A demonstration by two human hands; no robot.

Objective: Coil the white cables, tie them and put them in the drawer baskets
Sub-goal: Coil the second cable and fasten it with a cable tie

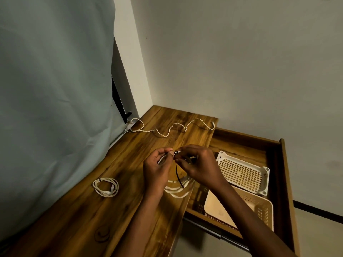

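Both forearms reach in from below; the left hand [157, 164] pinches the bunched top of a coiled white cable [178, 190] while the right hand [198, 164] grips a black tie [179, 175] at the same spot, hands almost touching above the wooden desk [111, 210]. One tied coil [105, 187] lies finished on the desk, one loose cable [176, 127] waits uncoiled, and the white basket [243, 173] and beige basket [259, 206] in the open drawer [284, 164] appear to hold no cables yet
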